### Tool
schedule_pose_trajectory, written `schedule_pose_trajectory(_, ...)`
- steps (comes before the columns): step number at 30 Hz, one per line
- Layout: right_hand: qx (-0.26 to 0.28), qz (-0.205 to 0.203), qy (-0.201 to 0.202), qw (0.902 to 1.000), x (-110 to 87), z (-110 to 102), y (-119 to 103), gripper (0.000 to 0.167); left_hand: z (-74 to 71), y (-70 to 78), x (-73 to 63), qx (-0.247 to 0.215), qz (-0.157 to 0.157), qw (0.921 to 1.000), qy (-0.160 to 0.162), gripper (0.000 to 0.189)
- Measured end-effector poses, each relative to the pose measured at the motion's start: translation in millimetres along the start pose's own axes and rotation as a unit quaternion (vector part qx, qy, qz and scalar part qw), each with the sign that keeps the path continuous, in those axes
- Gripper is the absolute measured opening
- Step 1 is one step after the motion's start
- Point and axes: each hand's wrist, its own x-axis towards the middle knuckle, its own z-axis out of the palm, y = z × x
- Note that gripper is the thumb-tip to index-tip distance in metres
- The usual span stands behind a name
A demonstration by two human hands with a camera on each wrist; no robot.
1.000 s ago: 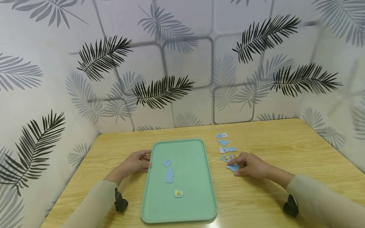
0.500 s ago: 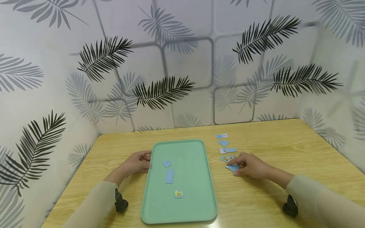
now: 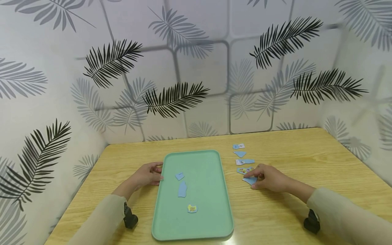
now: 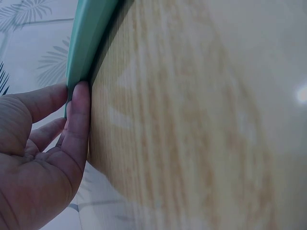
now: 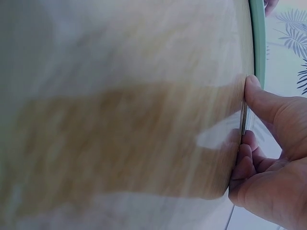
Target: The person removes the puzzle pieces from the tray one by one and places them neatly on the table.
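My left hand is at the left rim of a green tray, thumb and fingertips gripping the rim. In the left wrist view, the thumb lies against the rim close to the tabletop. To the right of the tray, my right hand pinches a plain blue puzzle piece by its edges, flat on the table. Part of that piece is hidden under the fingers. Right behind it lies a blue puzzle piece with a colourful print, partly covered by the fingers.
Three more pieces run back in a column: a blue-and-white one, a blue triangle and a small one. Inside the tray are a square piece, a long blue piece and a yellow-printed piece. A patterned wall borders the table.
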Motion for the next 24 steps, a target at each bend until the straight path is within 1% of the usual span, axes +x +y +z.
schedule_pose_trajectory(5, 0.004, 0.006, -0.005, 1.0, 0.6, -1, 1, 0.036, -0.2, -1.2, 0.0, -0.001, 0.001, 1.0, 0.001, 0.064)
schedule_pose_trajectory(11, 0.038, 0.017, -0.002, 0.9991, 0.3, -2, 0, 0.039, -0.4, -1.9, -0.5, 0.0, 0.0, 1.0, 0.001, 0.064)
schedule_pose_trajectory(15, 0.06, 0.008, 0.008, 0.9981, 0.8, -2, -3, 0.039, -0.5, -1.3, -0.2, 0.006, 0.002, 1.0, 0.001, 0.064)
schedule_pose_trajectory(19, 0.067, -0.003, 0.023, 0.9975, 3.8, 0, -9, 0.04, -0.3, -0.1, 0.0, 0.013, 0.006, 0.9999, -0.002, 0.064)
schedule_pose_trajectory(24, 0.099, -0.021, 0.018, 0.9947, 6.1, 9, -24, 0.041, -0.1, 0.1, -0.3, 0.013, 0.006, 0.9999, -0.003, 0.064)
